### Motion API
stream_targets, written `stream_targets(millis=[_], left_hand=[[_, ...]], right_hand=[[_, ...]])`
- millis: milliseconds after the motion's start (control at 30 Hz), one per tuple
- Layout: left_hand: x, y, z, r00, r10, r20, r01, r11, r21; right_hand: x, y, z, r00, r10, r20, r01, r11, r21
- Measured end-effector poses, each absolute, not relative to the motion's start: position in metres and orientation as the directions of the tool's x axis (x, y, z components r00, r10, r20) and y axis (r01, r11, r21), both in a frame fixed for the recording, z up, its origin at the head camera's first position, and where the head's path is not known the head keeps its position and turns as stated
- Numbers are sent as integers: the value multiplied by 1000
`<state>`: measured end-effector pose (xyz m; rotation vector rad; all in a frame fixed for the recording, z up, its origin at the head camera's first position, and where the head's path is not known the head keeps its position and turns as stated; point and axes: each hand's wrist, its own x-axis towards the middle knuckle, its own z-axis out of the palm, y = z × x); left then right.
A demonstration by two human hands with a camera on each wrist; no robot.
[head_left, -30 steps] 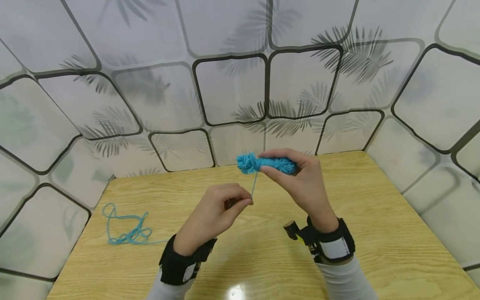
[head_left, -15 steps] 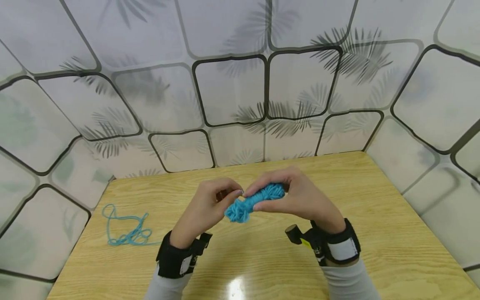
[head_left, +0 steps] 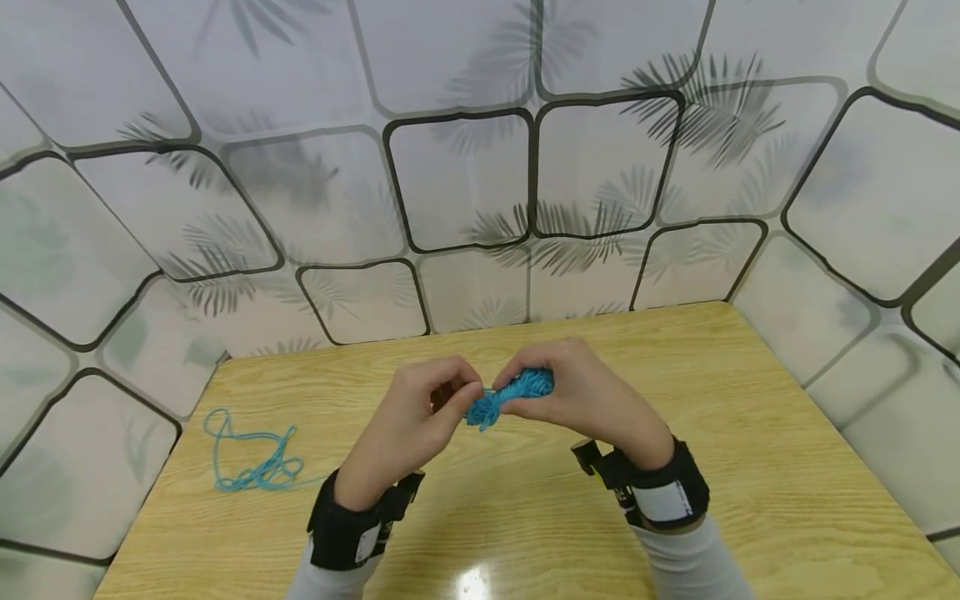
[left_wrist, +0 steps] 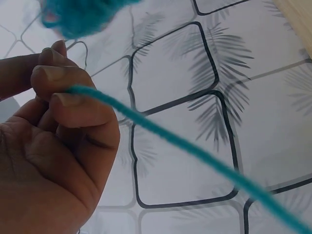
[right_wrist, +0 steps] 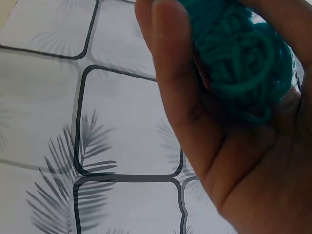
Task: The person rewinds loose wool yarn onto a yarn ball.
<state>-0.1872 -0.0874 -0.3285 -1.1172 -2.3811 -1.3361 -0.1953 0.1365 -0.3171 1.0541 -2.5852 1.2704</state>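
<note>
A bundle of blue yarn (head_left: pixel 531 382), narrow at its middle, is held above the table. My right hand (head_left: pixel 581 396) grips it between thumb and fingers; in the right wrist view the looped end of the yarn bundle (right_wrist: pixel 243 63) lies against the palm. To its left, my left hand (head_left: pixel 423 417) pinches the yarn strand (left_wrist: pixel 175 139), which runs out past the fingertips in the left wrist view. The bundle's left end is close beside the left fingertips in the head view, partly hidden by them.
A loose tangle of the same blue yarn (head_left: pixel 258 475) lies on the left of the wooden table (head_left: pixel 540 533), its tail passing toward the left wrist. Patterned cloth walls (head_left: pixel 465 183) stand behind and at both sides.
The right hand has brought the yarn bundle down and left, close to the left hand, and its tilt has changed. The left hand has shifted slightly left. The loose tangle stays put.
</note>
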Motion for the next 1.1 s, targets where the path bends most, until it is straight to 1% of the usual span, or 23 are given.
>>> stream_targets(millis=[100, 200, 333, 400, 467, 567, 700, 800, 967, 1100], left_hand=[[-183, -84, -327, -682, 535, 498, 702, 287, 652], [-179, -79, -328, -665, 546, 510, 719, 284, 634], [-177, -72, -330, -653, 556, 515, 735, 299, 609], [-176, -70, -330, -652, 559, 512, 736, 306, 604], [-176, -69, -330, -653, 561, 509, 736, 310, 602], [-176, -68, -330, -656, 564, 501, 732, 315, 604], [-178, -68, -333, -663, 582, 471, 719, 322, 615], [-181, -68, -335, -673, 595, 439, 706, 340, 622], [-187, -70, -339, -698, 598, 395, 675, 365, 641], [-193, -71, -342, -715, 590, 374, 657, 385, 648]], right_hand=[[-196, 135, -317, -788, -484, 381, -597, 452, -663], [-198, 134, -318, -790, -398, 466, -611, 451, -651], [-201, 133, -320, -743, -258, 617, -659, 439, -610], [-202, 133, -320, -715, -206, 668, -678, 438, -590], [-203, 133, -320, -702, -166, 692, -683, 432, -589], [-204, 133, -320, -708, -125, 695, -675, 408, -615], [-203, 133, -319, -729, -89, 679, -671, 288, -683], [-201, 133, -317, -733, -89, 675, -679, 152, -718], [-197, 134, -314, -725, -144, 674, -674, -57, -737], [-193, 135, -310, -739, -205, 642, -622, -156, -767]])
